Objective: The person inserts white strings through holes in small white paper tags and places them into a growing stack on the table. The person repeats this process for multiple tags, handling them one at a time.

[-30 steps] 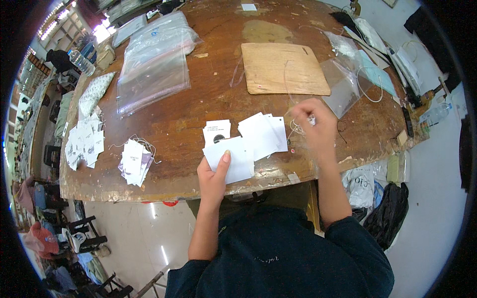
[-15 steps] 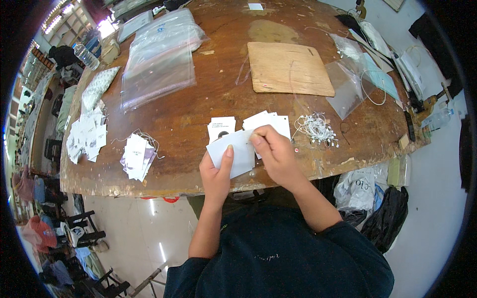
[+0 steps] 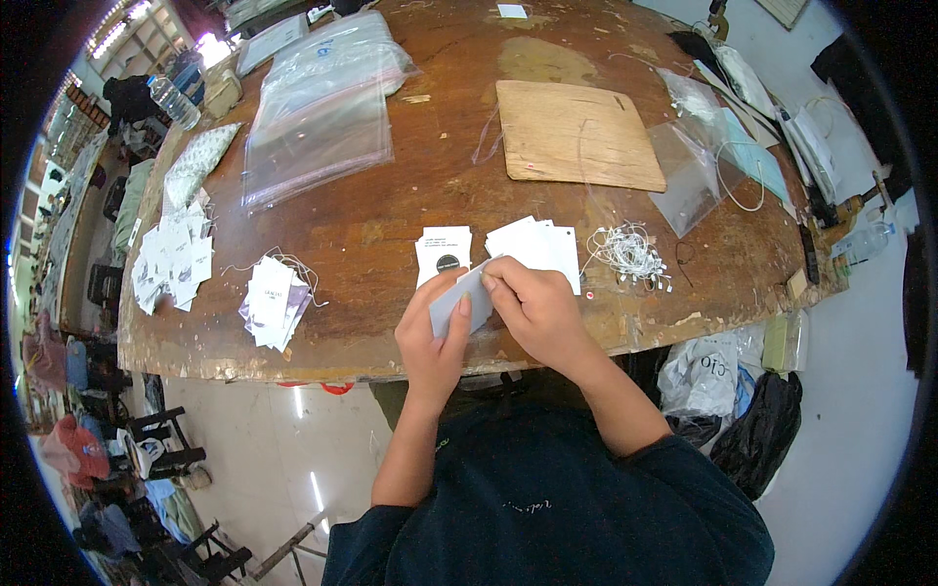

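Note:
Both of my hands hold a white card (image 3: 447, 311), tilted above the table's near edge. My left hand (image 3: 430, 337) is closed on its left side, thumb lying across the face. At the card's upper right corner, my right hand (image 3: 532, 308) pinches with thumb and finger; anything small inside that pinch is hidden. Just beyond lie printed white cards (image 3: 445, 242) with a black round mark, and a stack of white cards (image 3: 552, 249). A tangled heap of white tag strings (image 3: 625, 252) sits to the right of my right hand.
On the left lie a pile of strung tags (image 3: 274, 303) and a larger pile of white tags (image 3: 174, 259). Clear plastic bags (image 3: 318, 137) and a wooden board (image 3: 578, 135) are farther back. A black plastic bag (image 3: 757, 430) is below the right edge.
The white card has turned more edge-on between my hands. My left fingers have come up around its far side, and my right hand has shifted slightly down and left.

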`<state>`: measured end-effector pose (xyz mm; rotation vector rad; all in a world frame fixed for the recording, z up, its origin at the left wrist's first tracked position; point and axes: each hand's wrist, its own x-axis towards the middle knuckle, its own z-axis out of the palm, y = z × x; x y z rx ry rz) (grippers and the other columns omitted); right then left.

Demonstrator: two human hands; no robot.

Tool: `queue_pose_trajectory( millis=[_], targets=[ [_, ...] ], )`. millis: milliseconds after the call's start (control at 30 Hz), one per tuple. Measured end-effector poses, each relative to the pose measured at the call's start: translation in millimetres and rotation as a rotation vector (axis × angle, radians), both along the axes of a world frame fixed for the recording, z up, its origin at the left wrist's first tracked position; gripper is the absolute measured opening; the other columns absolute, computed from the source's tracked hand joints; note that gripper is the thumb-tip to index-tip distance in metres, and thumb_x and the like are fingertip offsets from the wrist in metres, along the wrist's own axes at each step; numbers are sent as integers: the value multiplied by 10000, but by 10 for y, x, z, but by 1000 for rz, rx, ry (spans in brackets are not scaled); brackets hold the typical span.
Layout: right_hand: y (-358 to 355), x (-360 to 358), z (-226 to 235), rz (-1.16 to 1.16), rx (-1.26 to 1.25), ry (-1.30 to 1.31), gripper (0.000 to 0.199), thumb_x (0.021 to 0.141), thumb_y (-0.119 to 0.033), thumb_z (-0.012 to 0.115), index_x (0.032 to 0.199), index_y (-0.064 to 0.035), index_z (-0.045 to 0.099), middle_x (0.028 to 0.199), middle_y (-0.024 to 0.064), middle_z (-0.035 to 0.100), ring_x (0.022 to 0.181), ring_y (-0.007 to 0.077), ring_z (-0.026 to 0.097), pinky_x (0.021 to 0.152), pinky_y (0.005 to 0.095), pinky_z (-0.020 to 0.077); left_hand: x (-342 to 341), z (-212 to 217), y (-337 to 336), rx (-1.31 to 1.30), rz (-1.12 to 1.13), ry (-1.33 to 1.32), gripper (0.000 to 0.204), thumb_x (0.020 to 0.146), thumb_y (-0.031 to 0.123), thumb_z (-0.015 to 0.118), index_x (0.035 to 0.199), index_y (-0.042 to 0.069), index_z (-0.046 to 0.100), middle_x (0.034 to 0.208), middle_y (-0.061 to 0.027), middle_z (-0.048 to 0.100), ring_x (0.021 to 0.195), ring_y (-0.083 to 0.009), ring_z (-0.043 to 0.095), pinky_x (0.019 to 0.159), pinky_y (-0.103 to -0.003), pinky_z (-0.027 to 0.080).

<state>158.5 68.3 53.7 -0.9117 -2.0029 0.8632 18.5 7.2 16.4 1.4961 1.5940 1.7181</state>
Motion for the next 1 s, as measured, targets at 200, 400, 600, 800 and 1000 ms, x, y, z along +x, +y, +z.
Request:
queue_pose_trajectory(
  millis=[200,400,600,800,1000],
  targets=[
    [87,28,54,43,41,47,106,924,-98,548,961,-12,599,738,148,608,666,342,599,609,392,469,-140,49,46,305,127,747,276,746,65,681,1018,97,720,1003,-71,686,901,-279,670,737,-344,538],
    [27,-87,19,151,-728,421,166,944,-138,603,862,6,610,641,-27,518,585,87,485,535,264,390,-265,57,-38,297,292,998,269,762,130,685,1022,184,726,1055,4,675,968,-222,635,786,-371,469],
    [-80,-227,-4,120,-524,385,224,905,-150,698,751,-37,582,657,-86,476,612,6,371,529,206,309,-273,-39,-183,364,409,1056,233,770,185,707,993,242,745,1059,84,657,910,-164,588,778,-351,393],
    [297,-295,49,-299,-131,222,136,913,-78,599,836,5,676,656,17,590,606,76,514,547,258,408,-524,-144,-214,405,450,1101,239,759,191,742,997,210,749,990,58,641,823,-157,575,744,-338,372],
    [-20,-36,683,221,376,167,163,907,-116,592,1009,-25,680,818,48,642,672,200,602,617,328,476,-1349,-90,-211,-361,763,1198,427,841,254,690,1256,176,629,1050,7,645,966,-189,599,871,-432,404]
  ],
)
